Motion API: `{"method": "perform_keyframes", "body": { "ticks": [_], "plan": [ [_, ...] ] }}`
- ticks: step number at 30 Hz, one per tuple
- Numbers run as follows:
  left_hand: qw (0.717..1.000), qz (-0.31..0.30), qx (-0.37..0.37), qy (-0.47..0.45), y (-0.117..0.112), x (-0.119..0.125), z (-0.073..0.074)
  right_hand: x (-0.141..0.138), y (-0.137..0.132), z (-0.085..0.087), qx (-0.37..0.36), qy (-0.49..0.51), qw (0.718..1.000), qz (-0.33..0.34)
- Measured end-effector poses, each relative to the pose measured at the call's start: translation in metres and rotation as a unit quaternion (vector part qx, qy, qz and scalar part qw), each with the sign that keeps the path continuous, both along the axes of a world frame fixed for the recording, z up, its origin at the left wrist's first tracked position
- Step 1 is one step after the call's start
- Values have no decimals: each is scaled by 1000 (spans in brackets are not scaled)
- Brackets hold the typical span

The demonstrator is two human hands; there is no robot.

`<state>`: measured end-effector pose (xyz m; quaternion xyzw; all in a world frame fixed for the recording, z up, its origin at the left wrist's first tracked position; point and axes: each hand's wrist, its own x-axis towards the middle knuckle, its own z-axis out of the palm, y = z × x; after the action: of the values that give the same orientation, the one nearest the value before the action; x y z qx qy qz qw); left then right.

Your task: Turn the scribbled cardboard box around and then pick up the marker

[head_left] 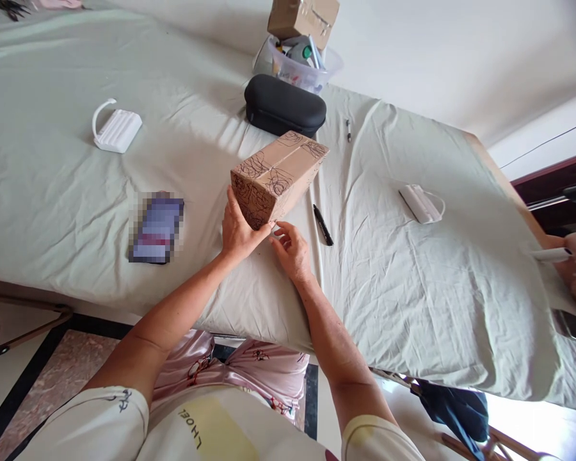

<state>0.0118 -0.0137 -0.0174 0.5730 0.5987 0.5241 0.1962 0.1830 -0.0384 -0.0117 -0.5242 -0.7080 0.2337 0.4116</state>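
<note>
A scribbled-on brown cardboard box (278, 176) is gripped by the left hand (236, 230) and touched by the loosely open right hand (292, 250).

Legible text: one item only. Shirt (211, 429), at 6 o'clock in the frame, carries dark capital letters on its pale yellow panel, seen upside-down from the wearer's viewpoint; they read roughly "LHOEL", last letters uncertain. Small dark mark on the left sleeve (120, 402), at 7 o'clock: not readable. Box (278, 176), centre: black scribbles only, no words. Flat item (156, 229) at 9 o'clock of the box: blurred, unreadable.
</note>
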Motion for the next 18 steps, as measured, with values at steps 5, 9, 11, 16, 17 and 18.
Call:
{"method": "perform_keyframes", "body": {
  "ticks": [5,9,11,16,17,18],
  "plan": [
    [996,-71,33,-41,0,-5,2,3,-2,1,35,0,997,-75],
    [992,-105,15,-62,2,-11,-1,1,-2,1,51,-4,993,-102],
    [990,-115,-8,-78,4,-15,-2,2,0,1,50,2,992,-119],
    [982,-134,-49,-124,13,-27,1,22,9,5,49,60,979,-190],
    [980,-142,-50,-130,14,-30,2,29,11,6,50,71,974,-207],
    [978,-151,-51,-132,16,-33,3,35,13,7,53,80,970,-225]
  ]
}}
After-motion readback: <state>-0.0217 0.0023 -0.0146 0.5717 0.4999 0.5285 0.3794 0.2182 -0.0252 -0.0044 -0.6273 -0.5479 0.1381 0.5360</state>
